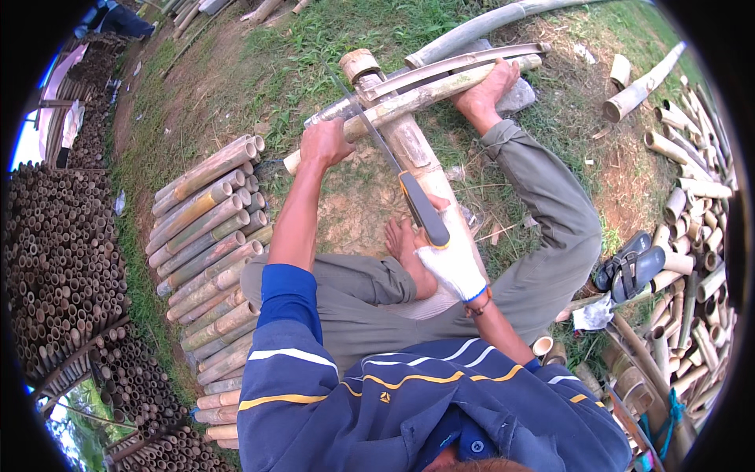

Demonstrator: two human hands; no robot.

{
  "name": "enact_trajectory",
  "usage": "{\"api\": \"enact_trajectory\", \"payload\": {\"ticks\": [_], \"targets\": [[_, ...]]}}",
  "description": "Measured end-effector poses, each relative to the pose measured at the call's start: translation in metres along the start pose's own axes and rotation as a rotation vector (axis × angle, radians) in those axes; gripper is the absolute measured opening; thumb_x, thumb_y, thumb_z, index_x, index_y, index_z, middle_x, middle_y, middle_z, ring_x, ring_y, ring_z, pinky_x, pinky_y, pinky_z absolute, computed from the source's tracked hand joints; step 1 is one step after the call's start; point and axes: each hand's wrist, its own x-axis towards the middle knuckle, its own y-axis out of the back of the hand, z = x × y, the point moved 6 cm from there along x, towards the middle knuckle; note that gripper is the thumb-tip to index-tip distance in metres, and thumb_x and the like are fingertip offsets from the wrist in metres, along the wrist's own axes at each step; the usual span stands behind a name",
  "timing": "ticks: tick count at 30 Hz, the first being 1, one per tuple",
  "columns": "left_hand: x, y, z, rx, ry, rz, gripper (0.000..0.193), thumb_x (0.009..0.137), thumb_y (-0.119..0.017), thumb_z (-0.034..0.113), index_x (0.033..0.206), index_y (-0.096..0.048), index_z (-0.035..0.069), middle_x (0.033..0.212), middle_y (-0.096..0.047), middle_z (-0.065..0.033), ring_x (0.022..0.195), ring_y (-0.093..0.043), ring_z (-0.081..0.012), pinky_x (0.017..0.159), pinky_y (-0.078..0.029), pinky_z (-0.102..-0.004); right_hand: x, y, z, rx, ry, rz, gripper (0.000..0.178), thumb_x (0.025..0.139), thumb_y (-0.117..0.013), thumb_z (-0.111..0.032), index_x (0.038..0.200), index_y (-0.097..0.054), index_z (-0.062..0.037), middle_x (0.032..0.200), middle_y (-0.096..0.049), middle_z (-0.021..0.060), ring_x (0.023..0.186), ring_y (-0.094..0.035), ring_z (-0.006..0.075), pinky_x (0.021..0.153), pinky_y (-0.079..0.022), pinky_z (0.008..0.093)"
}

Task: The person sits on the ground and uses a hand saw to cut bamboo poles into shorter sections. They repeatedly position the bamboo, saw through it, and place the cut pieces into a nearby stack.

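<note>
My bare left hand [324, 143] is closed round the left part of a bamboo pole [429, 93]. My right hand [454, 267], in a white knitted glove, grips the black and yellow handle of a hand saw [417, 200]. The saw's blade crosses the pole just right of my left hand; how deep it sits in the bamboo I cannot tell. Under the pole lies a thick bamboo post [413, 145], running back toward me. My bare right foot [489, 86] presses on the pole's right part. A curved split bamboo strip [440, 71] lies along its far side.
Cut bamboo lengths [204, 200] are stacked at my left, and a large pile [63, 244] stands farther left. Loose bamboo pieces [700, 291] lie at the right, near dark sandals [629, 267]. A long bamboo pole [487, 27] and a stone [519, 94] lie beyond the work.
</note>
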Motion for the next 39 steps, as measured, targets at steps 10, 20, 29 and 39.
{"api": "enact_trajectory", "payload": {"ticks": [10,20,29,39], "targets": [[-0.006,-0.002,0.010,-0.026,-0.003,0.010,0.047,0.080,-0.085,0.035,0.114,-0.078,0.003,0.103,-0.080,-0.0252,0.099,-0.079,-0.0412,0.093,-0.063,-0.0502,0.084,-0.021,0.004,0.088,0.094,0.023,0.057,0.089,-0.074,-0.002,0.144,-0.058,-0.0013,0.120,-0.064,0.0081,0.105,-0.060,0.0150,0.097,-0.052,0.0320],[-0.008,-0.006,-0.007,-0.018,0.014,-0.039,0.047,0.081,-0.083,0.033,0.117,-0.078,0.004,0.110,-0.080,-0.0252,0.104,-0.078,-0.0406,0.096,-0.063,-0.0495,-0.094,0.035,0.000,-0.096,-0.090,-0.062,0.067,0.088,-0.069,-0.001,0.152,-0.048,-0.0007,0.137,-0.057,0.0137,0.130,-0.056,0.0203,0.114,-0.044,0.0341],[-0.008,-0.001,0.003,-0.018,0.024,0.007,0.046,0.080,-0.084,0.034,0.114,-0.078,0.005,0.110,-0.081,-0.0228,0.104,-0.078,-0.0390,0.097,-0.063,-0.0484,0.100,-0.032,0.021,0.060,0.009,0.023,0.064,0.086,-0.079,-0.006,0.146,-0.056,-0.0036,0.123,-0.067,0.0120,0.108,-0.065,0.0187,0.093,-0.054,0.0330],[-0.002,-0.008,-0.012,-0.046,-0.024,0.011,0.042,0.077,-0.082,0.026,0.109,-0.079,0.000,0.101,-0.080,-0.0264,0.099,-0.079,-0.0406,0.093,-0.065,-0.0495,-0.119,0.038,0.005,-0.195,-0.058,-0.023,0.063,0.089,-0.064,0.000,0.149,-0.048,0.0014,0.134,-0.057,0.0162,0.124,-0.058,0.0266,0.113,-0.044,0.0365]]}}
